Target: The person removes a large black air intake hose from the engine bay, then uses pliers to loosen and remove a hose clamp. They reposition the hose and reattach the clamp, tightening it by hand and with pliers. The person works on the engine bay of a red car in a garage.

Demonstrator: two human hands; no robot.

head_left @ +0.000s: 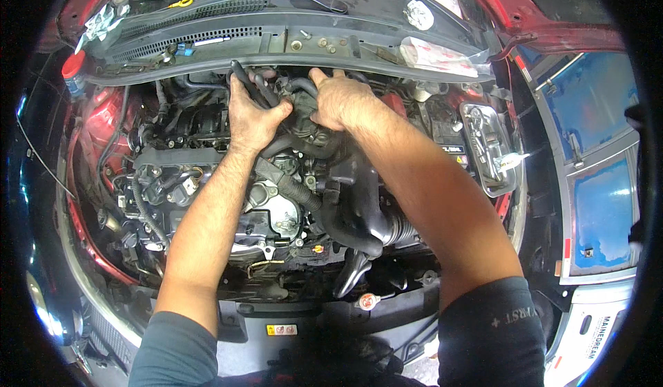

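Both my arms reach over an open car engine bay to the back of the engine (pixel 283 211). My left hand (pixel 254 119) is closed round the black handles of what look like pliers (pixel 253 84); the jaws are hidden. To its right, my right hand (pixel 340 102) curls over a curved black hose (pixel 302 85), fingers on the far side and thumb on the near side. Some of its fingertips are out of sight behind the hose and hand. Below the hands, a thicker black hose (pixel 314 149) crosses the engine.
A metal tray (pixel 467 114) with tools lies over the battery (pixel 450 151) on the right. Loose bolts and a blue clip (pixel 184 49) rest on the cowl (pixel 238 45). A red-capped container (pixel 74 67) stands far left. A large black intake duct (pixel 359 187) fills the middle right.
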